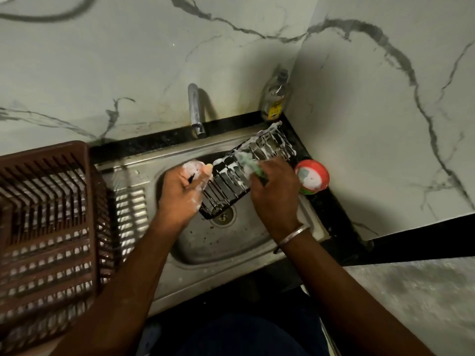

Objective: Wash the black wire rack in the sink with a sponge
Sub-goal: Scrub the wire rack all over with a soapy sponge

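Black wire rack (227, 181) lies soapy across the sink (218, 244); your left grip (183, 187) clamps its edge, your right grip (273, 192) clamps the sponge (247, 164) against it.

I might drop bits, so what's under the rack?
The drain shows below the near end of the rack, in the sink. The left hand and right hand, with the sponge, cover what lies under its middle.
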